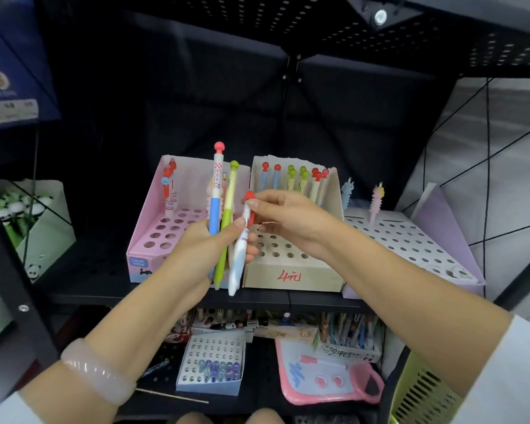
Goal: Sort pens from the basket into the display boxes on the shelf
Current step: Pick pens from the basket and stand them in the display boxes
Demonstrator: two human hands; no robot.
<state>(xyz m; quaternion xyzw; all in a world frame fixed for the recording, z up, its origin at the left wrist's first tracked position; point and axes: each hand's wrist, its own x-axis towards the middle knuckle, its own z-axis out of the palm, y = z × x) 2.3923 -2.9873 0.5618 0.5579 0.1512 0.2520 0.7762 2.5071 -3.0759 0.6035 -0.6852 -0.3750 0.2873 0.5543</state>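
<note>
Stationery shop: priced pen display boxes (291, 240) on black shelf (104, 270).

blue folder (10, 65) upper left | pink board (325, 381) lower shelf | bracelet (98, 371)

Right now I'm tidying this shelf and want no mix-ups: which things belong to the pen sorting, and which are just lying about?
Job:
- left hand holding three pens
- right hand pinching the white pen
- pink box
- tan box
- purple box
- green basket

Lying about:
- pink board
- panda box
</note>
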